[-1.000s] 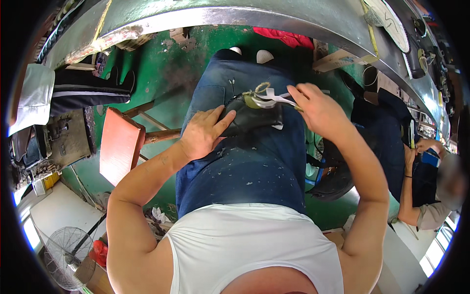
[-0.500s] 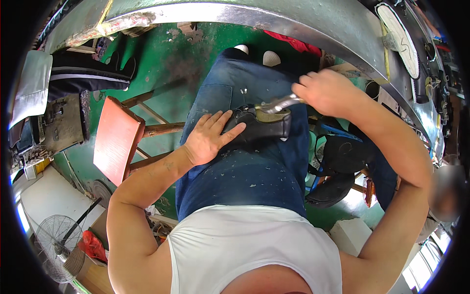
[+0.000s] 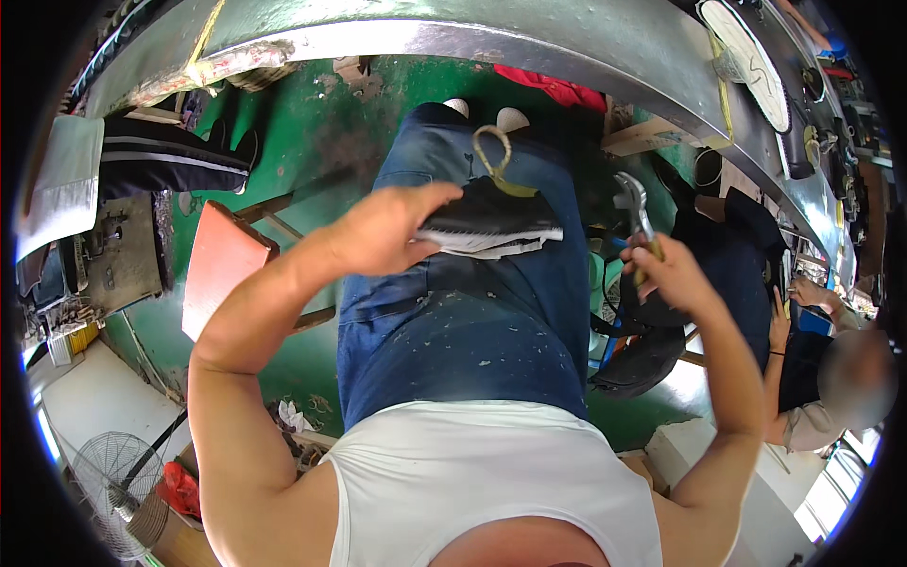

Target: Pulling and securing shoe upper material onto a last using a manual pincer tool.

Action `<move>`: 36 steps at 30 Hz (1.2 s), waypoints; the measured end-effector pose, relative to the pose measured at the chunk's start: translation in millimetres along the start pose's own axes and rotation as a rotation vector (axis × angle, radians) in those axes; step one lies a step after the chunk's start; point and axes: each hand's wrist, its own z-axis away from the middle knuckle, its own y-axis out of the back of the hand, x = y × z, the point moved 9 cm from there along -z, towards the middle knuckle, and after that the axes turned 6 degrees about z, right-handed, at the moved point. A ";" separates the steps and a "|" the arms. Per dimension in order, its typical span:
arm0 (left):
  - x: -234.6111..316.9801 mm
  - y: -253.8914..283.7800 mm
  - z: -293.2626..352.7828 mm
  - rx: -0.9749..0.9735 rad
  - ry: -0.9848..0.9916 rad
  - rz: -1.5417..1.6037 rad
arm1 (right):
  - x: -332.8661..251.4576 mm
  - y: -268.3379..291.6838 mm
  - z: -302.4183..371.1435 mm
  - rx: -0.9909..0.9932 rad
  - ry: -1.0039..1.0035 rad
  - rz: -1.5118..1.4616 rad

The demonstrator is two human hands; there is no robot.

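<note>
My left hand (image 3: 383,231) grips one end of a black shoe upper (image 3: 491,213) between thumb and fingers, above my thighs. A ragged white edge (image 3: 505,248) shows along its near side. From its far side a pale yellow loop (image 3: 493,151) sticks up, joined to a yellowish piece at the shoe's opening. Off to the right of my lap, my right hand (image 3: 664,269) is closed around the handles of metal pincers (image 3: 631,200). Their jaws point away from me, apart from the shoe.
A metal workbench (image 3: 406,38) curves across the far side, with a white sole-shaped piece (image 3: 746,61) at its right. A reddish stool (image 3: 227,265) stands left. A co-worker's arm (image 3: 779,326) and a black bag (image 3: 642,364) are at right; a fan (image 3: 118,482) stands lower left.
The shoe has been turned, so its white edge and yellow loop now show. My left hand went from lying flat on it to gripping its end. My right hand drew the pincers off toward me.
</note>
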 end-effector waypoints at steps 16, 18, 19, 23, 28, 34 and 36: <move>-31.8 -98.4 -89.9 0.419 0.219 0.234 | 44.1 -105.1 18.4 0.080 0.116 -0.128; -28.1 -104.5 -69.7 0.474 0.179 -0.104 | 34.8 -107.8 20.1 0.055 0.139 0.032; -27.9 -100.3 -64.1 0.466 0.200 -0.032 | 29.9 -105.9 18.9 0.057 0.142 0.027; -27.2 -81.9 -55.8 0.346 0.342 0.013 | -10.6 -100.7 18.1 0.082 0.338 0.280; -10.4 -86.9 -40.4 0.436 0.172 -0.095 | -39.8 -92.6 8.2 0.166 0.638 0.461; -4.1 -88.8 -38.8 0.454 0.194 -0.081 | -69.2 -78.0 5.8 -0.320 0.181 0.672; -1.2 -88.8 -39.9 0.460 0.167 -0.084 | -63.8 -78.3 4.5 -0.349 0.157 0.690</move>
